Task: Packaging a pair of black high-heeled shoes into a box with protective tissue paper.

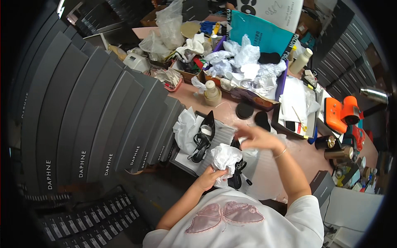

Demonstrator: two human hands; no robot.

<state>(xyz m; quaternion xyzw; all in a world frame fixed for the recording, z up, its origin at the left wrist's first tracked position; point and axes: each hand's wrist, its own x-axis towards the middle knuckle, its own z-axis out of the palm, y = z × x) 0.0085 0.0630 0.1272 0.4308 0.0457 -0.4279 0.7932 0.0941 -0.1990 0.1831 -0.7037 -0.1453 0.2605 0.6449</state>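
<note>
Left hand (209, 178) fingers gripping one paper wad (224, 157), right hand (258, 137) blurred, grip unclear, two black shoes (203, 138) on the surface (271, 173)

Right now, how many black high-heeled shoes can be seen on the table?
2. One black pointed high-heeled shoe lies on the open grey box beside white tissue paper. The second black shoe is under the crumpled white paper that the left hand holds. More may be hidden.
</note>
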